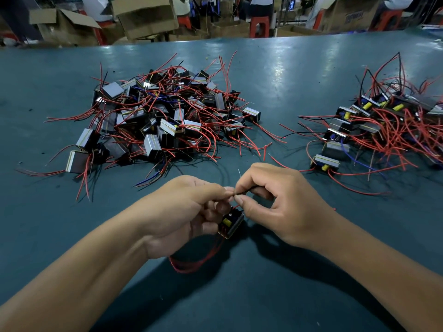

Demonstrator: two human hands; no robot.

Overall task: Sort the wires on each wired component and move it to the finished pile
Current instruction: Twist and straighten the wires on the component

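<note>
We are finding no readable text anywhere; only a blurred, mirrored-looking dark blue print is showing on the brown cardboard box (352, 16) at one o'clock, and we cannot decipher it.

Overhead light falls from above and ahead, leaving pale, streaky glare on the far middle of the dark teal matte worktop (275, 68). The near part of that surface is dimmer. Soft, broad shadows spread towards the viewer beneath both bare forearms and under the small black wired component with a yellow core (231, 221). Colours look cool and slightly muted. The centre is sharp enough to show single red wires. The wide-angle lens bends the worktop's far edge into a curve and stretches the forearms at the lower corners. The brown cardboard boxes (143, 17) beyond the worktop are soft, darker and slightly smeared.
</note>
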